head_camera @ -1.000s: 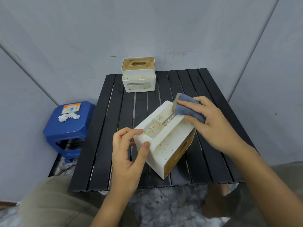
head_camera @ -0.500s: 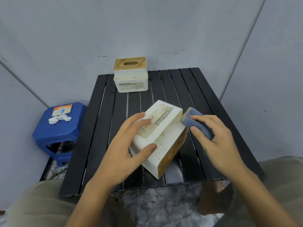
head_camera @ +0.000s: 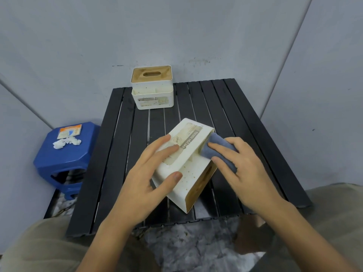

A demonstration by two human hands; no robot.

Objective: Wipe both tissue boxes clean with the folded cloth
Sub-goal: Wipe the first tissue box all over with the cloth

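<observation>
A white tissue box (head_camera: 193,174) with a wooden lid lies tipped on its side on the black slatted table (head_camera: 117,146), its labelled face up. My left hand (head_camera: 149,177) grips its near-left corner, fingers over the label and thumb on the speckled side. My right hand (head_camera: 243,171) holds a folded blue-grey cloth (head_camera: 214,149) pressed against the box's right upper edge. The second white tissue box (head_camera: 152,95) stands upright at the table's far edge, its wooden slotted lid facing up, untouched.
A blue plastic stool (head_camera: 64,160) stands left of the table with a small packet and crumpled white tissue on it. Grey walls close in behind and on both sides. My knees frame the table's near edge over a marbled floor.
My left hand shifted from pinching the box's front edge to spreading over its labelled face. My right hand slid the cloth from the far top edge down onto the box's right side.
</observation>
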